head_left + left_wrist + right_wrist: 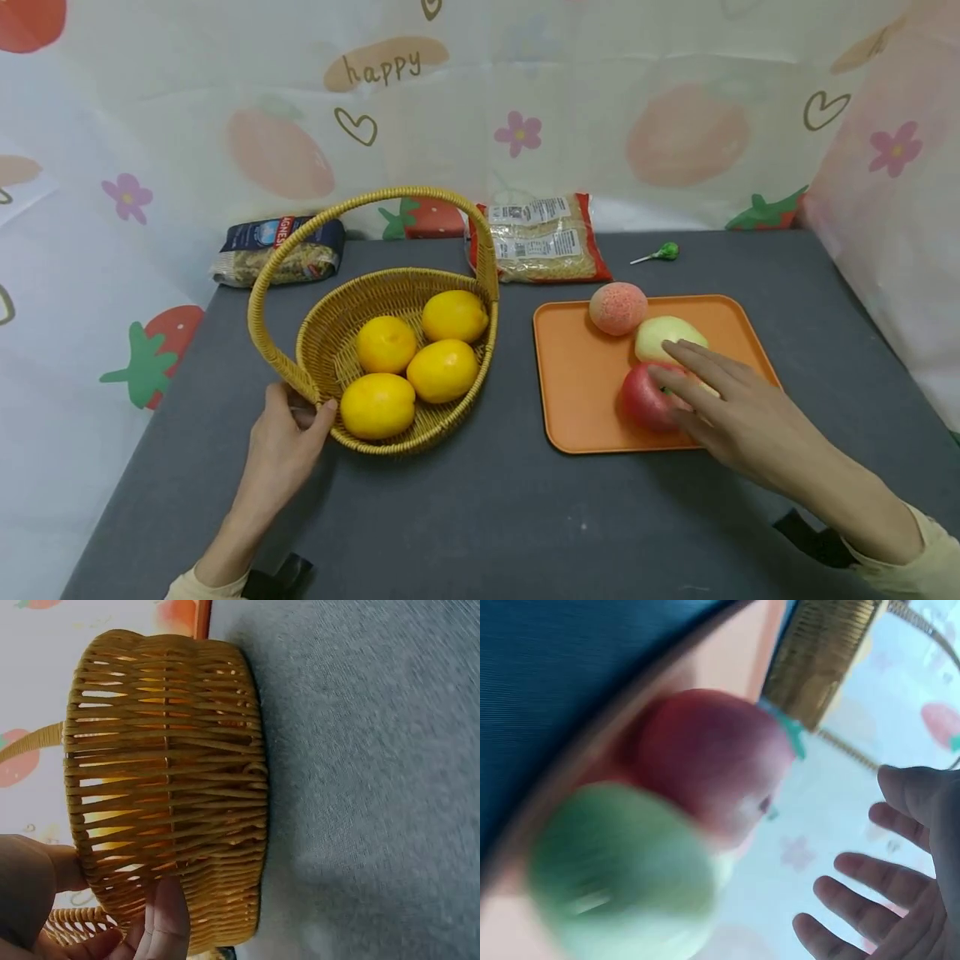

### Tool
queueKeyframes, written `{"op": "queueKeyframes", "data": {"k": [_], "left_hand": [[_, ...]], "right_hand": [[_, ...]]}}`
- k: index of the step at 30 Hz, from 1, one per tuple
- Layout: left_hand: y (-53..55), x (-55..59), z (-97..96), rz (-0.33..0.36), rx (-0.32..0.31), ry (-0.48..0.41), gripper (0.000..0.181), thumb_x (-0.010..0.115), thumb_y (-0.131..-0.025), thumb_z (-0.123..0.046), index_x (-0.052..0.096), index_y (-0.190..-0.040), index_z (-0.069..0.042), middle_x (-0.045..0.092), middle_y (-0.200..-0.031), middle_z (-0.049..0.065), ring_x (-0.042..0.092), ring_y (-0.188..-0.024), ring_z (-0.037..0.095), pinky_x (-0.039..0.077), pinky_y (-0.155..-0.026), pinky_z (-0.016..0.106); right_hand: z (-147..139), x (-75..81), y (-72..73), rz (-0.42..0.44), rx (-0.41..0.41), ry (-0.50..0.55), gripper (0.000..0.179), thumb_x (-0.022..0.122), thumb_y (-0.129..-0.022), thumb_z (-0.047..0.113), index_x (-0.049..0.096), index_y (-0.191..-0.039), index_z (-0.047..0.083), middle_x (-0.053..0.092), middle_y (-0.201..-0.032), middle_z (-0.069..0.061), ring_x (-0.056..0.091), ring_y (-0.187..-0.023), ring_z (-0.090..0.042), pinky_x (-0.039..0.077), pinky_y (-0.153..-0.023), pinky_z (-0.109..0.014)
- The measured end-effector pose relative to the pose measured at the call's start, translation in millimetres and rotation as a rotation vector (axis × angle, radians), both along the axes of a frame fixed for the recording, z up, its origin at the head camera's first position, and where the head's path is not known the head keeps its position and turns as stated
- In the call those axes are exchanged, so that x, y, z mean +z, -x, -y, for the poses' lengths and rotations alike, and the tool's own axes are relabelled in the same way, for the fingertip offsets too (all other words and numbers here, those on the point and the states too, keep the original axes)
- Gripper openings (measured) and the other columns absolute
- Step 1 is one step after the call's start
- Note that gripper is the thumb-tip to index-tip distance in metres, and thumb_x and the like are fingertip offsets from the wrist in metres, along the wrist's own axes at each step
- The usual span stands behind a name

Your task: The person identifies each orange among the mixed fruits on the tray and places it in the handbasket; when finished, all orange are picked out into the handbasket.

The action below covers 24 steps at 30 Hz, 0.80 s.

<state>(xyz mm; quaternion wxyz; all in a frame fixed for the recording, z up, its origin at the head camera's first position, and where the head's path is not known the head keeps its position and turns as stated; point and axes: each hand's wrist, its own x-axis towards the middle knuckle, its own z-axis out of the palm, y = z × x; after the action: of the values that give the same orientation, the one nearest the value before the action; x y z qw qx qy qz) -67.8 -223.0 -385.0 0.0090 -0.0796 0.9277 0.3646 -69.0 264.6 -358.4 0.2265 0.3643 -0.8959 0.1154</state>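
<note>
A woven basket with a tall arched handle holds several yellow lemons. My left hand grips its rim near the handle's left foot. In the left wrist view, fingers lie against the basket's woven side. My right hand hovers over the orange tray, fingers spread and holding nothing. Below its fingertips lies a round red fruit, with a pale yellow-green fruit behind. A green fruit shows close up and blurred in the right wrist view. A pink peach sits at the tray's back edge.
At the back of the grey table lie a dark-blue-labelled pasta bag and a clear bag with red edges. A green lollipop lies behind the tray. A printed cloth hangs behind the table.
</note>
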Motion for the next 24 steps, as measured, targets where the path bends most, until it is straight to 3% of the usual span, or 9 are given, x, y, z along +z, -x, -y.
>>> {"op": "queueKeyframes", "data": {"k": [3,7,12,15,18,21,24], "left_hand": [[-2.5,-2.3,0.0,-0.043,-0.019,0.05,0.049,0.051,-0.1,-0.041,0.042,-0.123,0.002,0.058,-0.1,0.017,0.057,-0.078,0.02,0.045,-0.062,0.027],[-9.5,-9.5,1.9,-0.216,-0.069,0.227,0.043,0.049,-0.102,-0.039,0.049,-0.116,0.002,0.055,-0.094,0.016,0.051,-0.069,0.02,0.041,-0.058,0.031],[-18.2,-17.6,6.3,-0.493,-0.115,0.492,0.06,0.042,-0.102,-0.049,0.053,-0.119,0.008,0.055,-0.104,0.024,0.055,-0.078,0.035,0.048,-0.057,0.048],[-21.8,-19.4,8.5,-0.595,-0.141,0.627,0.079,0.028,-0.1,-0.064,0.054,-0.12,0.008,0.056,-0.108,0.028,0.056,-0.09,0.043,0.05,-0.066,0.054],[-27.2,-19.0,8.4,-0.603,-0.162,0.72,0.095,0.015,-0.094,-0.075,0.053,-0.126,0.006,0.056,-0.116,0.03,0.054,-0.105,0.047,0.048,-0.082,0.058],[-36.3,-16.6,5.2,-0.536,-0.176,0.766,0.104,0.01,-0.09,-0.081,0.05,-0.135,0.003,0.051,-0.129,0.031,0.046,-0.122,0.048,0.038,-0.1,0.061],[-47.6,-12.4,-2.4,-0.489,-0.195,0.785,0.106,0.008,-0.088,-0.083,0.048,-0.14,0.0,0.047,-0.137,0.031,0.039,-0.13,0.048,0.03,-0.107,0.063]], "right_hand": [[-21.6,-7.6,-16.5,-0.028,-0.101,0.017,0.059,0.029,-0.103,0.056,0.065,-0.124,0.014,0.06,-0.129,-0.017,0.06,-0.109,-0.034,0.047,-0.084,-0.049],[-46.1,-17.7,-35.1,-0.035,-0.226,0.022,0.066,0.028,-0.102,0.059,0.062,-0.124,0.007,0.057,-0.127,-0.025,0.057,-0.106,-0.042,0.043,-0.086,-0.054],[-61.4,-25.2,-48.2,0.022,-0.352,0.015,0.076,0.027,-0.099,0.067,0.055,-0.135,0.006,0.049,-0.136,-0.03,0.046,-0.124,-0.048,0.03,-0.11,-0.059],[-64.1,-27.3,-51.8,0.077,-0.397,-0.007,0.076,0.033,-0.097,0.068,0.047,-0.145,0.011,0.042,-0.146,-0.027,0.033,-0.142,-0.043,0.015,-0.121,-0.055],[-64.5,-27.6,-55.2,0.125,-0.427,-0.045,0.078,0.04,-0.095,0.068,0.036,-0.152,0.015,0.034,-0.153,-0.024,0.019,-0.151,-0.036,0.008,-0.122,-0.057],[-62.7,-27.8,-58.0,0.139,-0.444,-0.07,0.083,0.037,-0.093,0.072,0.028,-0.155,0.017,0.028,-0.157,-0.024,0.013,-0.152,-0.035,0.006,-0.12,-0.061],[-59.5,-27.8,-59.7,0.137,-0.45,-0.081,0.087,0.028,-0.092,0.077,0.025,-0.156,0.018,0.024,-0.159,-0.023,0.011,-0.153,-0.036,0.005,-0.118,-0.064]]}}
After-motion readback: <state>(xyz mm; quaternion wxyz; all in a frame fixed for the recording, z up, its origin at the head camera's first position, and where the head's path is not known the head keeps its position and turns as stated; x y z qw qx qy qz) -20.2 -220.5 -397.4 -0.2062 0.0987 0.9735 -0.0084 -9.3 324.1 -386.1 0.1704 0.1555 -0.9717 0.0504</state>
